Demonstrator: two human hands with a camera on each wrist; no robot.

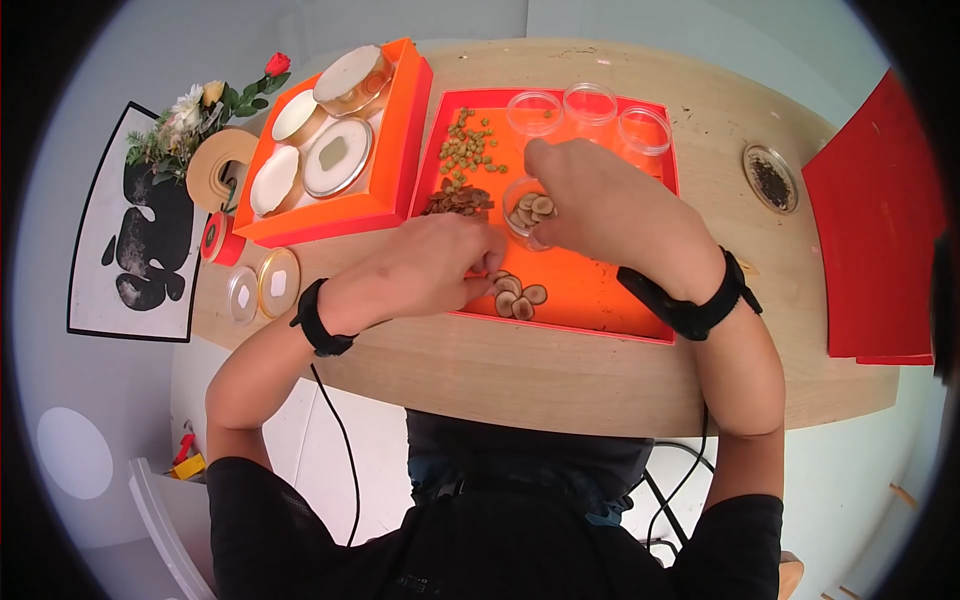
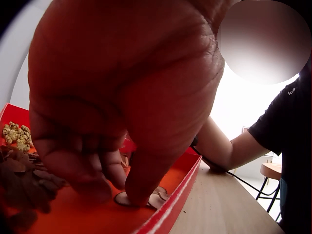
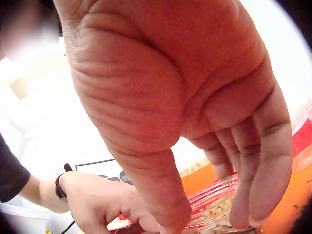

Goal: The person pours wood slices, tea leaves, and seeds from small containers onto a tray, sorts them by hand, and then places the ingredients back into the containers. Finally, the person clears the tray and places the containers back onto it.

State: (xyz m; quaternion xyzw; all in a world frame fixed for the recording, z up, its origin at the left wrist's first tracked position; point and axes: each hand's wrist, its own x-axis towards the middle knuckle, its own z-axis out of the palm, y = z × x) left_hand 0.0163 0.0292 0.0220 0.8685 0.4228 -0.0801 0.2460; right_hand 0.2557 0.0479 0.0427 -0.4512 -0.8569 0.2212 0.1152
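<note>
My right hand (image 1: 625, 205) grips a small clear round dish (image 3: 214, 204) between thumb and fingers, over the shallow orange tray (image 1: 600, 290). Several dried tan slices (image 1: 530, 210) with dark rims lie in the dish. Lower in the tray, my left hand (image 1: 425, 262) reaches down with curled fingers. Its thumb and fingertips pinch at a slice (image 2: 124, 199) on the tray floor, partly hidden by the thumb. More loose slices (image 1: 520, 296) lie beside those fingertips. A heap of brown dried pieces (image 1: 460, 199) and scattered green-yellow buds (image 1: 465, 145) occupy the tray's left side.
Three clear round dishes (image 1: 590, 103) stand at the tray's back right. An orange box (image 1: 400, 150) with lidded round containers is on the left, near two round lids (image 1: 278, 280) and flowers (image 1: 205, 110). A dish of dark bits (image 1: 770, 180) and a red panel (image 1: 870, 220) are right.
</note>
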